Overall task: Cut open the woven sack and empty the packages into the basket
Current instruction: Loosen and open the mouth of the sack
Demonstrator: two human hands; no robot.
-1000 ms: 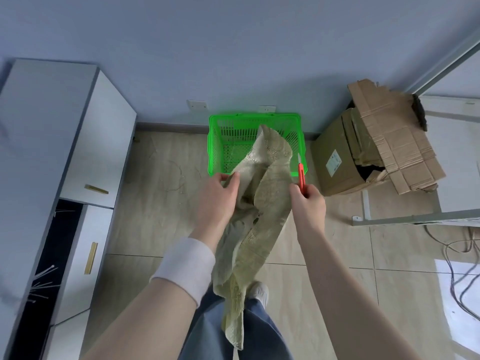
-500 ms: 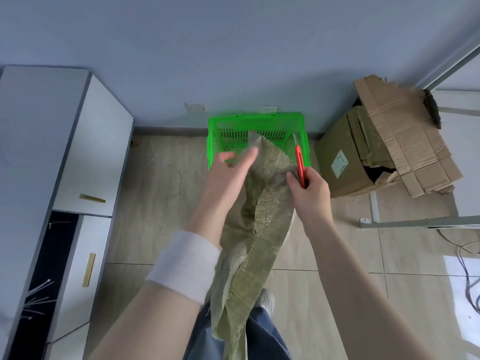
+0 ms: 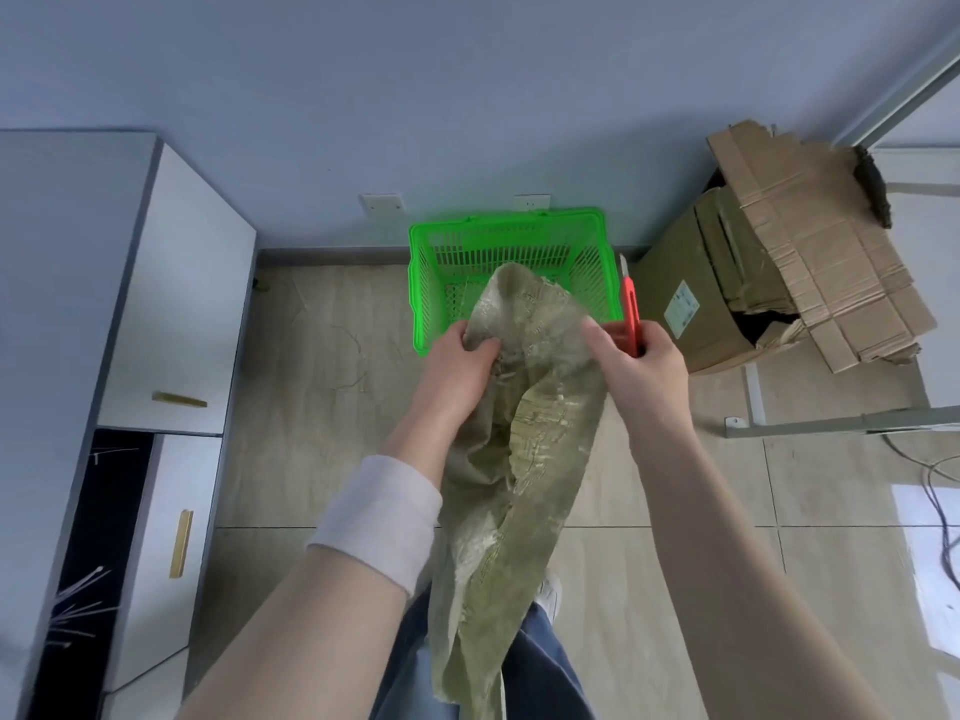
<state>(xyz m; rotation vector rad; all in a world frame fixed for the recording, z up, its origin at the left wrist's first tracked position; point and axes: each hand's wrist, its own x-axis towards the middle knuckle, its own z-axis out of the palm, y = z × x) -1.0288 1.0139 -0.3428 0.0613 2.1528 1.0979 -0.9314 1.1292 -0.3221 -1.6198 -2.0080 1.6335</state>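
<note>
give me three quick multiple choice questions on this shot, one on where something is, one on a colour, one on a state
1. Where does the green basket stand?
A) on the floor, just left of the cardboard box
B) on a chair
C) behind the person

2. The knife in the right hand is:
A) blue
B) red
C) yellow

3. The left hand:
A) hangs empty
B) lifts the basket
C) grips the woven sack

Answers: 1 A, the box stands at its right side; 2 B, its handle is red; 3 C, its fingers curl round the sack's upper edge.
</note>
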